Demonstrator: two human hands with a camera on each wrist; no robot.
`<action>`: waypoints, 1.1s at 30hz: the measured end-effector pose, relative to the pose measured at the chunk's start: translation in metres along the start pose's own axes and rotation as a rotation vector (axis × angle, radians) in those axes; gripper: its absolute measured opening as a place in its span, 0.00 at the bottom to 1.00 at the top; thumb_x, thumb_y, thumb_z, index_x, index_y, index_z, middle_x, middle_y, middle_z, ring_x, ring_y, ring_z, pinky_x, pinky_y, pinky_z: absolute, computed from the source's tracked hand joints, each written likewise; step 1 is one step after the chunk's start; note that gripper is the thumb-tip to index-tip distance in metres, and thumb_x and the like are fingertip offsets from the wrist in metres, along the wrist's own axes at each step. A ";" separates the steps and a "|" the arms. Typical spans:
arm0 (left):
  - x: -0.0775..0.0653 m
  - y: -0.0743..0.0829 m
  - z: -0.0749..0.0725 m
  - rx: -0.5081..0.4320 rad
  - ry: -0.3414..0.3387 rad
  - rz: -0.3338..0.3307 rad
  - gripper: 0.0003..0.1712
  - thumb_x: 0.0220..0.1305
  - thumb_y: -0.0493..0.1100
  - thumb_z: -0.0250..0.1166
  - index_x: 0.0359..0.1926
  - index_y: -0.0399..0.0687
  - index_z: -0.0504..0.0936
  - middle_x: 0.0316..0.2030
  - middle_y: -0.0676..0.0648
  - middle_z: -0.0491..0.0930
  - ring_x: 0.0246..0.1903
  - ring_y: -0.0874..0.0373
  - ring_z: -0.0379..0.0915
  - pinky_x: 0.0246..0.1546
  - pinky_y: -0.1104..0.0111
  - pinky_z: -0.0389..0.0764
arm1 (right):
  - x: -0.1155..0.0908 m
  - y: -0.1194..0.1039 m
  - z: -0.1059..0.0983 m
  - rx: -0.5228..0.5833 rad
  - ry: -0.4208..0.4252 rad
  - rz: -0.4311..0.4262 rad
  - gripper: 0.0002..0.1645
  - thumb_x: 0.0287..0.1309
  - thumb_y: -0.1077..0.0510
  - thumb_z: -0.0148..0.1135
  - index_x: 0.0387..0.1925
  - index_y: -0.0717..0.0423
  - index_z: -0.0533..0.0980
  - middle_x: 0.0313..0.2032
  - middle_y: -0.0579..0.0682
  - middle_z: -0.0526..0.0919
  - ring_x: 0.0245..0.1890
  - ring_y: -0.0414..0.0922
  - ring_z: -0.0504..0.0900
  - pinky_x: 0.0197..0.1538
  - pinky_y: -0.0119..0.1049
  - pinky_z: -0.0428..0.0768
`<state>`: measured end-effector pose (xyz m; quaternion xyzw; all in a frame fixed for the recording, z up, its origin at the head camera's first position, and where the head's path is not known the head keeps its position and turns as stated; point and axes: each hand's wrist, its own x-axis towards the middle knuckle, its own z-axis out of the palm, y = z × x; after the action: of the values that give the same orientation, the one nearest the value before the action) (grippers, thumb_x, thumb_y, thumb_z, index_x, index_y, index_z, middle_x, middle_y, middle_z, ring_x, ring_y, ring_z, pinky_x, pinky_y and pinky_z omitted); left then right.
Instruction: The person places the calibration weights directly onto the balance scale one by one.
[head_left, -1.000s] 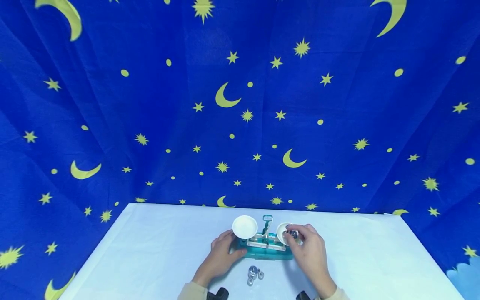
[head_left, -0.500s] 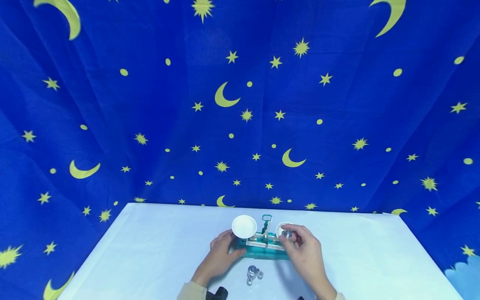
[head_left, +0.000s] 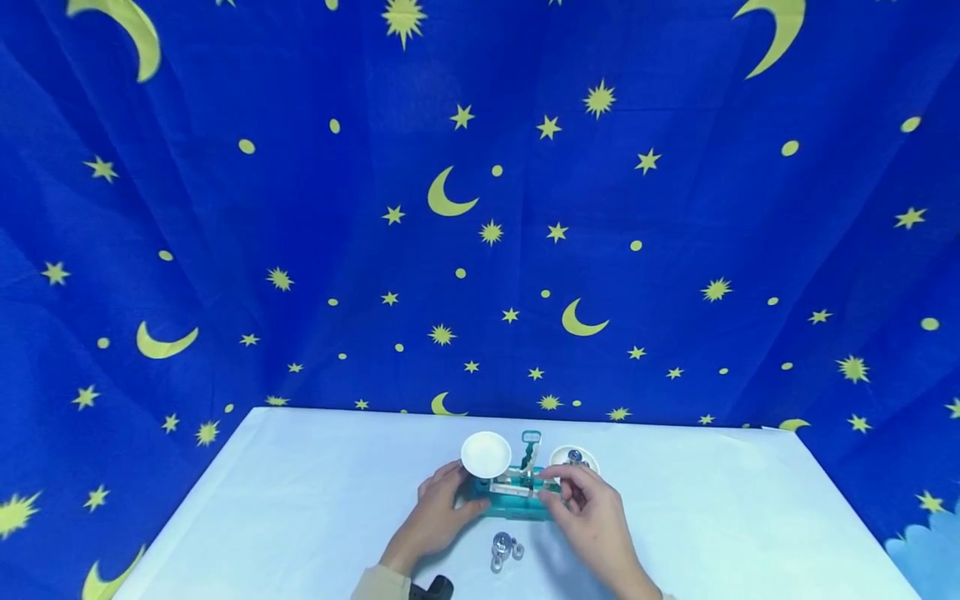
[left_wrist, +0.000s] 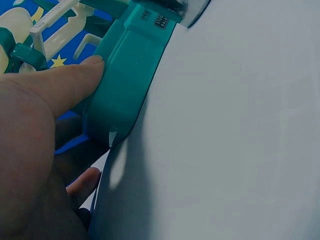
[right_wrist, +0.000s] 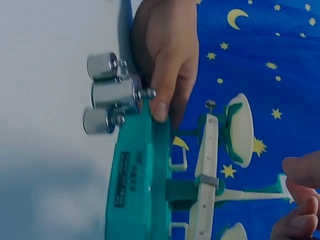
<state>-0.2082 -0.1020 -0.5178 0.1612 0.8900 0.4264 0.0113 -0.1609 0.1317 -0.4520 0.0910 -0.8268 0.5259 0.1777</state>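
Observation:
A green balance scale [head_left: 513, 505] with two white pans stands on the table. My left hand [head_left: 442, 510] grips the left end of its base; in the left wrist view the thumb [left_wrist: 82, 80] lies along the top of the base [left_wrist: 127, 75]. Metal weights [head_left: 575, 457] sit in the right pan [head_left: 553, 454], partly hidden by my right hand [head_left: 592, 517]. That hand hovers in front of the beam, thumb and forefinger apart and the other fingers loosely curled, with nothing seen between them. The left pan [head_left: 486, 455] shows its white inside.
In front of the base, three knobbed metal weights [right_wrist: 115, 95], one larger than the others, stand close together on the white table [head_left: 315, 500]. Behind rises a blue cloth [head_left: 360, 208] with yellow moons and stars.
My right hand has let go of a metal weight in the right pan and moved left and nearer, to the front of the beam. The left hand keeps its grip on the base.

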 end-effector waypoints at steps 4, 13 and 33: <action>0.001 0.000 0.000 0.001 -0.002 -0.008 0.42 0.65 0.59 0.66 0.70 0.37 0.69 0.68 0.38 0.71 0.72 0.38 0.56 0.70 0.36 0.45 | -0.004 0.000 0.004 0.028 -0.034 0.015 0.13 0.50 0.68 0.75 0.37 0.51 0.85 0.24 0.39 0.71 0.21 0.32 0.67 0.22 0.25 0.71; 0.001 0.002 0.000 0.006 -0.002 -0.028 0.43 0.65 0.60 0.66 0.70 0.36 0.69 0.68 0.38 0.71 0.72 0.38 0.56 0.71 0.36 0.45 | -0.008 0.001 0.011 0.082 -0.108 0.043 0.15 0.50 0.68 0.75 0.35 0.46 0.84 0.25 0.42 0.72 0.22 0.32 0.68 0.23 0.24 0.71; 0.002 0.001 0.002 0.014 0.003 -0.025 0.42 0.65 0.60 0.66 0.71 0.38 0.69 0.67 0.39 0.72 0.72 0.39 0.57 0.71 0.36 0.46 | -0.014 0.016 0.022 0.148 -0.415 0.225 0.12 0.60 0.58 0.70 0.45 0.58 0.83 0.27 0.44 0.73 0.23 0.34 0.70 0.25 0.25 0.72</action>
<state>-0.2092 -0.0999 -0.5179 0.1495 0.8948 0.4205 0.0141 -0.1579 0.1183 -0.4792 0.1169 -0.8098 0.5715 -0.0629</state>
